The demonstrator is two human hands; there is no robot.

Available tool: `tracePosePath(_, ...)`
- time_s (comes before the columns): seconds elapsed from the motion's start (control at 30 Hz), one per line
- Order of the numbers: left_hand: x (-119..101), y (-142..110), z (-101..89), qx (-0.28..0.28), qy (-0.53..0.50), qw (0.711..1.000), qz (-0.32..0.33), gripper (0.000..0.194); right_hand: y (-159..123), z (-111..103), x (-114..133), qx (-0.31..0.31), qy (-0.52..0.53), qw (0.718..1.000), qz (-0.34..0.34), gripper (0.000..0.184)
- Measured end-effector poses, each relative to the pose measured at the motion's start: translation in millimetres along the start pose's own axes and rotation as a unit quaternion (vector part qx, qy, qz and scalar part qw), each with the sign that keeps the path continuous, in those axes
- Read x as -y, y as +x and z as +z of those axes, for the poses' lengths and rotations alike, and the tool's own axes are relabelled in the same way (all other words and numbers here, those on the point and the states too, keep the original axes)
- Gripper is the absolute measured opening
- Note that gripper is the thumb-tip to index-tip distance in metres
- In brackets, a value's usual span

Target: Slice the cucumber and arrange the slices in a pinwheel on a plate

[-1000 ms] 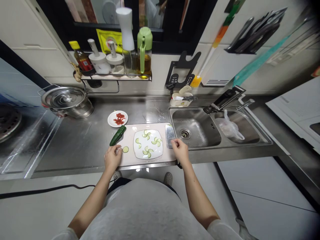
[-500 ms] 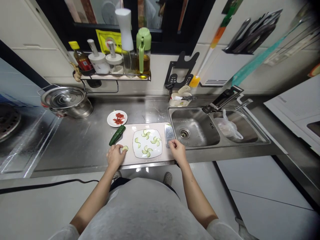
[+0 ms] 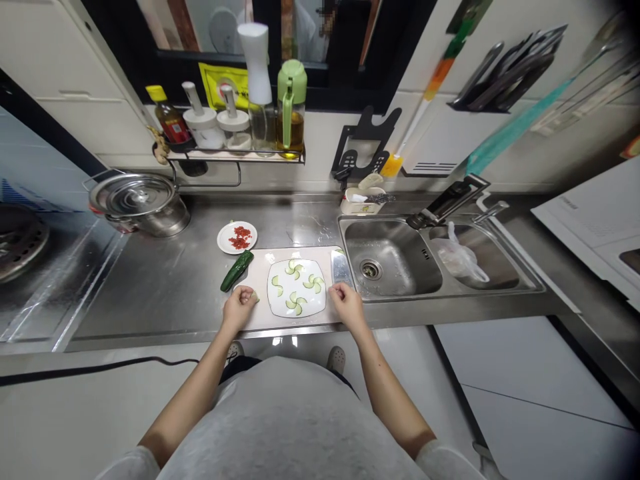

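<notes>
A white square plate [image 3: 296,311] with several cucumber half-slices sits on a pale cutting board [image 3: 260,320]. My left hand [image 3: 239,306] rests on the board left of the plate, fingers pinched on a cucumber slice [image 3: 255,296]. My right hand [image 3: 344,305] is at the plate's right edge, fingers curled; what it grips, if anything, is unclear. A cleaver [image 3: 341,267] lies flat just beyond it. The uncut cucumber [image 3: 237,270] lies at the board's far left corner.
A small dish of chopped red chilli [image 3: 237,237] sits behind the board. A lidded steel pot [image 3: 138,201] stands at the left, a double sink [image 3: 395,260] at the right with a plastic bag [image 3: 459,257] in it. A condiment rack [image 3: 235,155] hangs on the wall.
My left hand moved right along the board and closed on the loose cucumber slice. My right hand drew back from the cleaver toward the plate's edge.
</notes>
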State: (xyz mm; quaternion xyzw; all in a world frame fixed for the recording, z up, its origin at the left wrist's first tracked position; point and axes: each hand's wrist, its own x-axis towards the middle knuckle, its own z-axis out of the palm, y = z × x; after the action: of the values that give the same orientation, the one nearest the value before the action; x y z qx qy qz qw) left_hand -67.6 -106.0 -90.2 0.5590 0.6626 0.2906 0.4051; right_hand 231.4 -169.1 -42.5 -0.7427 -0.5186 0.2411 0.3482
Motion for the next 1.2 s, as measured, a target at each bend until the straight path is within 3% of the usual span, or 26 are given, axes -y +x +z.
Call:
tracePosePath(0.1, -13, -1, -0.8, 0.029, -0.183, 0.983, 0.000, 0.039, -4, 16, 13, 0.038, 0.041, 0.998, -0.011, 0.025)
tracePosePath(0.17, -26, -4, -3.4, 0.061, -0.234, 0.970, 0.005, 0.042, -5, 28, 26, 0.074, 0.072, 0.994, -0.024, 0.023)
tracePosePath(0.4, -69, -19, -14.1, 0.206, -0.255, 0.942, 0.068, 0.039, 0, 59, 71, 0.193, 0.161, 0.960, -0.120, 0.030)
tracePosePath(0.57, -77, -23, -14.8, 0.227, -0.247, 0.939, 0.080, 0.042, 0, 64, 84, 0.243, 0.232, 0.936, -0.101, 0.018)
tracePosePath(0.67, -74, -22, -10.4, 0.188, -0.269, 0.943, 0.047, 0.043, 0, 62, 86, 0.226, 0.257, 0.937, -0.076, 0.017)
tracePosePath(0.77, -71, -24, -4.1, 0.157, -0.296, 0.942, -0.028, 0.045, 1, 60, 88, 0.214, 0.270, 0.937, -0.065, 0.016)
tracePosePath(0.9, -72, -29, 1.9, 0.215, -0.348, 0.900, -0.153, 0.051, 2, 58, 93, 0.210, 0.275, 0.936, -0.061, 0.019)
tracePosePath(1.0, -75, -31, 3.2, 0.248, -0.385, 0.864, -0.211, 0.049, 1, 56, 95, 0.208, 0.270, 0.938, -0.065, 0.020)
tracePosePath(1.1, -75, -32, 3.9, 0.262, -0.410, 0.843, -0.229, 0.046, 0, 55, 96, 0.206, 0.255, 0.942, -0.071, 0.021)
tracePosePath(1.2, -73, -31, 4.6, 0.267, -0.409, 0.843, -0.226, 0.043, -1, 54, 94, 0.205, 0.240, 0.946, -0.076, 0.021)
